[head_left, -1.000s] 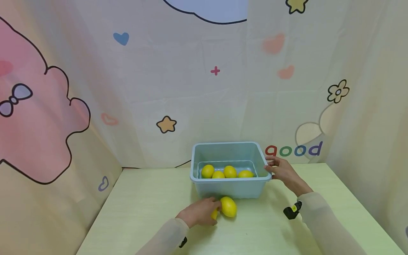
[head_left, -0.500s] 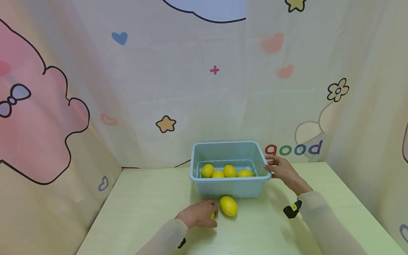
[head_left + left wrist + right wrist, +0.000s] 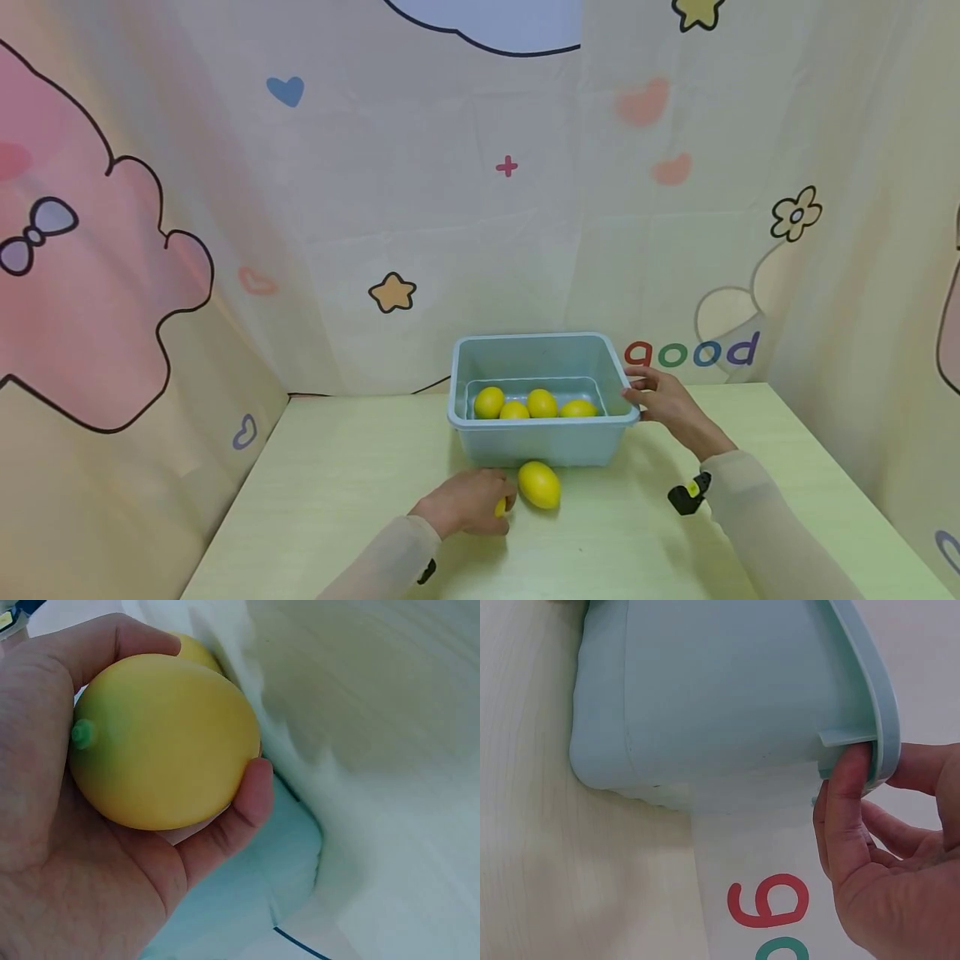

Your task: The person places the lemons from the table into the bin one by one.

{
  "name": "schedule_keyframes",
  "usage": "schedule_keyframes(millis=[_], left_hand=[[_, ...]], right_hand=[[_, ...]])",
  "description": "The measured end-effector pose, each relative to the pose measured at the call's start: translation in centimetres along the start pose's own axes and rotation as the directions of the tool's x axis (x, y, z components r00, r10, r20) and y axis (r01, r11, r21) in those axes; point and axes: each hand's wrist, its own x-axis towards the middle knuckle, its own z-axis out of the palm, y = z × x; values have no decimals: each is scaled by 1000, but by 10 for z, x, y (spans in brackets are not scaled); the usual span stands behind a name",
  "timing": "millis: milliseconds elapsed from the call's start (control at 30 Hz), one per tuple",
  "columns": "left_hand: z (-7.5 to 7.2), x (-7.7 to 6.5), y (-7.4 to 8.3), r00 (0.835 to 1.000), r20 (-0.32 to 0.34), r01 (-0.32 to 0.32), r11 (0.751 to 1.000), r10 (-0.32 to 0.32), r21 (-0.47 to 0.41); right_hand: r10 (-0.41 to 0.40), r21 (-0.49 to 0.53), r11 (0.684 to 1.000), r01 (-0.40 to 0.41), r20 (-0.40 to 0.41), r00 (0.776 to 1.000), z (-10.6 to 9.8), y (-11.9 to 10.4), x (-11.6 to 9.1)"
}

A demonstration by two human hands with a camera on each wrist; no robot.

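My left hand (image 3: 467, 503) curls round a yellow lemon (image 3: 169, 742) with a green stem end, low over the table in front of the bin. The thumb and fingers wrap its sides in the left wrist view. Just right of that hand, a second lemon (image 3: 539, 486) lies on the table by the bin's front wall. My right hand (image 3: 663, 406) grips the rim of the light blue plastic bin (image 3: 540, 442) at its right side, fingers under the lip (image 3: 881, 697). Inside the bin lie several lemons (image 3: 542, 403).
The pale wooden table (image 3: 337, 483) meets a printed cloth backdrop (image 3: 360, 208) right behind the bin. More cloth hangs at the left and right sides. A black wrist device (image 3: 687, 496) sits at my right sleeve.
My left hand has closed further round its lemon and drawn slightly away from the second lemon, which has shifted a little right. The right hand and bin stay in place.
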Motion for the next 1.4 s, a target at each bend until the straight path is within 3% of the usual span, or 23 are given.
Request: schedule_keyframes(millis=[267,533,800,1167,1400], left_hand=[[-14,-5,3,999,-29,-19,1000,19,-19],[-29,-13,7,989,-127,-76,996,81,43],[-38,-16,12,985,-149,-80,996,85,37],[-47,-17,11,983,-164,-81,996,85,33],[-62,-21,11,966,-230,-106,993,117,60]], right_hand=[[7,-6,1000,-7,3,1000,0,-2,0],[1,-40,999,-2,-11,1000,0,-7,0],[12,-117,993,-16,-32,999,2,-15,0],[27,-122,992,-29,-25,999,0,-16,-1],[26,-114,993,-28,-20,999,0,-18,-2]])
